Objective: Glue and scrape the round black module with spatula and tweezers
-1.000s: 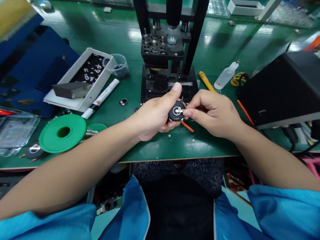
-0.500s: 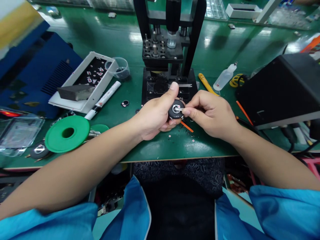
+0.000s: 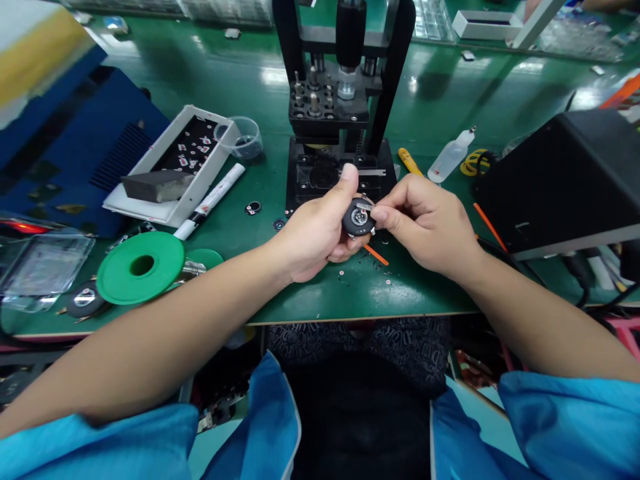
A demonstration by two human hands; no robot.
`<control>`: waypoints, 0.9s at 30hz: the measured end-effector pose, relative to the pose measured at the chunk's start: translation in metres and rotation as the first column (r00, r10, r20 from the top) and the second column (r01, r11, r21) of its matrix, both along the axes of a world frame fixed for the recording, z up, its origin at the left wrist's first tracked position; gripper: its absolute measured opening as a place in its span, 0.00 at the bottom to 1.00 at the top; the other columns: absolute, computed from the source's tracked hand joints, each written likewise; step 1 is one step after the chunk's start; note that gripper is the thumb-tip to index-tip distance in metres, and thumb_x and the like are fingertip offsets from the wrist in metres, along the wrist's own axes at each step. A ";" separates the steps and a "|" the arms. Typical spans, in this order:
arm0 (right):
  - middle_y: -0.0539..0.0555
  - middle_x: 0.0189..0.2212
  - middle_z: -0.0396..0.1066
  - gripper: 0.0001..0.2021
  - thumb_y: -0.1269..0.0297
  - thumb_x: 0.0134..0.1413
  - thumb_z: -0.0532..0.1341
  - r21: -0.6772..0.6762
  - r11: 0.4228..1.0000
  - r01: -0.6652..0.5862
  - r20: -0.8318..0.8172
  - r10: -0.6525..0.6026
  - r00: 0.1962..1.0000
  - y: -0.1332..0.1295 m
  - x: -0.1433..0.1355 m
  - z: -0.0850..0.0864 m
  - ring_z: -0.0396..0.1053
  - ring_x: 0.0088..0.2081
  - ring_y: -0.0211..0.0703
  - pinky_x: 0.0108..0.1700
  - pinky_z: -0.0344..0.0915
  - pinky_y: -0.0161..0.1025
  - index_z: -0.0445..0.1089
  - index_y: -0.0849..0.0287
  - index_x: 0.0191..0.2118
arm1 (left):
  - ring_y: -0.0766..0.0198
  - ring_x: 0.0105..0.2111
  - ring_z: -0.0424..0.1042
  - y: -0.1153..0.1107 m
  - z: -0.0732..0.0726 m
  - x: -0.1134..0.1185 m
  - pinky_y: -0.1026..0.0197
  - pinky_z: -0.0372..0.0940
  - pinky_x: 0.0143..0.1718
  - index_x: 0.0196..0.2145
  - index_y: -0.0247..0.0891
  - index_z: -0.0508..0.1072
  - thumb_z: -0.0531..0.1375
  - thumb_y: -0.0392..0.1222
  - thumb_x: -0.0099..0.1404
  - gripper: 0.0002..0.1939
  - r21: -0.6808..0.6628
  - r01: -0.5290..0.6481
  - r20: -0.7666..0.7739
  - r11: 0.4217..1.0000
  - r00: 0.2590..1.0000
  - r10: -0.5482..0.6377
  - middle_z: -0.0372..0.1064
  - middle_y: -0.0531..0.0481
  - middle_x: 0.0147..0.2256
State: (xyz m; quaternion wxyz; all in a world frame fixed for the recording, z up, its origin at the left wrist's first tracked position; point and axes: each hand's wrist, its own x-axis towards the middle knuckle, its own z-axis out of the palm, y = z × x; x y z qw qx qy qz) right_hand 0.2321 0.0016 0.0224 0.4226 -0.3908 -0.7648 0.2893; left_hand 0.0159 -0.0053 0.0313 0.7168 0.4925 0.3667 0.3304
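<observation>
My left hand [image 3: 320,233] is wrapped round a round black device [image 3: 356,227] with a pale ring at its centre, thumb pointing up. In a pinch, my right hand [image 3: 425,220] holds a thin, flat metal strip [image 3: 365,207] whose end lies over the upper part of the device's face. Whether the strip touches the face I cannot tell. Just behind both hands stands a black hand press [image 3: 327,123] with a metal bar on its base. An orange stick [image 3: 376,255] lies on the table below the device.
At left are a white tray [image 3: 173,213] with small parts, a clear cup [image 3: 247,140], a white marker [image 3: 213,200] and a green spool [image 3: 143,267]. To the right are a yellow-handled tool [image 3: 409,161], a dropper bottle [image 3: 451,157] and a black box [image 3: 565,180].
The metal strip's tip has moved from the centre of the device's face to its upper part. Both hands keep their hold, and the view has shifted slightly.
</observation>
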 end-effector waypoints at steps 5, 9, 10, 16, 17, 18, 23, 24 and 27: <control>0.47 0.34 0.75 0.20 0.40 0.77 0.77 -0.028 0.998 -0.059 -0.084 0.056 0.995 0.003 0.002 -0.001 0.69 0.31 0.39 0.33 0.66 0.41 0.78 0.51 0.43 | 0.69 0.20 0.54 0.003 -0.003 0.000 0.61 0.49 0.22 0.37 0.43 0.70 0.55 0.94 0.75 0.46 0.086 -0.091 -0.022 0.992 0.995 0.093 0.61 0.54 0.25; 0.45 0.32 0.72 0.09 0.59 0.74 0.76 -0.007 0.993 -0.121 -0.078 0.120 0.990 0.003 0.001 0.001 0.65 0.29 0.37 0.32 0.67 0.40 0.76 0.51 0.44 | 0.64 0.26 0.63 0.004 -0.012 0.002 0.60 0.57 0.25 0.41 0.42 0.75 0.55 0.93 0.76 0.45 0.153 -0.156 -0.027 0.976 0.986 0.162 0.69 0.48 0.32; 0.45 0.32 0.72 0.08 0.62 0.73 0.75 0.006 0.992 -0.124 -0.072 0.124 0.990 0.003 0.000 0.002 0.65 0.29 0.37 0.34 0.69 0.40 0.75 0.52 0.44 | 0.63 0.28 0.65 0.005 -0.014 0.003 0.60 0.59 0.26 0.42 0.42 0.76 0.55 0.92 0.77 0.45 0.165 -0.161 -0.026 0.973 0.986 0.167 0.70 0.47 0.33; 0.47 0.35 0.77 0.06 0.67 0.71 0.71 0.075 0.992 -0.101 -0.050 0.105 0.993 0.002 -0.003 0.003 0.75 0.39 0.42 0.48 0.78 0.44 0.75 0.53 0.41 | 0.60 0.32 0.69 0.003 -0.018 0.001 0.59 0.65 0.29 0.52 0.42 0.80 0.57 0.83 0.82 0.38 0.192 -0.157 -0.007 0.969 0.987 0.161 0.73 0.46 0.37; 0.48 0.36 0.77 0.05 0.67 0.71 0.71 0.092 0.991 -0.094 -0.042 0.098 0.994 0.003 -0.002 0.002 0.77 0.41 0.43 0.49 0.78 0.44 0.76 0.53 0.41 | 0.60 0.33 0.69 0.003 -0.019 0.000 0.59 0.66 0.30 0.53 0.42 0.80 0.58 0.82 0.83 0.37 0.190 -0.151 -0.006 0.970 0.988 0.155 0.73 0.46 0.38; 0.48 0.36 0.77 0.05 0.68 0.71 0.71 0.107 0.990 -0.090 -0.032 0.093 0.995 0.003 -0.002 0.002 0.78 0.42 0.44 0.50 0.78 0.44 0.76 0.54 0.40 | 0.60 0.33 0.69 0.002 -0.021 -0.001 0.59 0.66 0.31 0.54 0.43 0.81 0.59 0.81 0.84 0.36 0.194 -0.148 -0.007 0.970 0.988 0.153 0.74 0.46 0.39; 0.49 0.37 0.76 0.05 0.68 0.72 0.70 0.146 0.986 -0.078 0.007 0.078 0.997 0.003 -0.002 -0.001 0.74 0.39 0.42 0.49 0.77 0.44 0.76 0.54 0.41 | 0.60 0.35 0.71 -0.001 -0.026 -0.004 0.59 0.69 0.34 0.58 0.44 0.81 0.61 0.79 0.85 0.34 0.245 -0.138 -0.008 0.960 0.989 0.145 0.74 0.48 0.41; 0.48 0.36 0.76 0.06 0.69 0.72 0.70 0.153 0.985 -0.075 0.010 0.074 0.997 0.003 -0.002 -0.001 0.73 0.38 0.42 0.49 0.77 0.44 0.76 0.54 0.40 | 0.61 0.35 0.71 -0.001 -0.026 -0.004 0.59 0.69 0.34 0.58 0.43 0.81 0.62 0.79 0.85 0.34 0.252 -0.136 -0.005 0.958 0.990 0.142 0.74 0.48 0.41; 0.48 0.35 0.74 0.07 0.69 0.72 0.70 0.162 0.984 -0.072 0.009 0.072 0.997 0.003 -0.002 -0.001 0.71 0.37 0.41 0.49 0.76 0.44 0.76 0.54 0.39 | 0.62 0.34 0.70 -0.002 -0.023 -0.003 0.58 0.68 0.33 0.62 0.41 0.80 0.62 0.80 0.84 0.37 0.305 -0.128 -0.014 0.944 0.990 0.139 0.74 0.49 0.41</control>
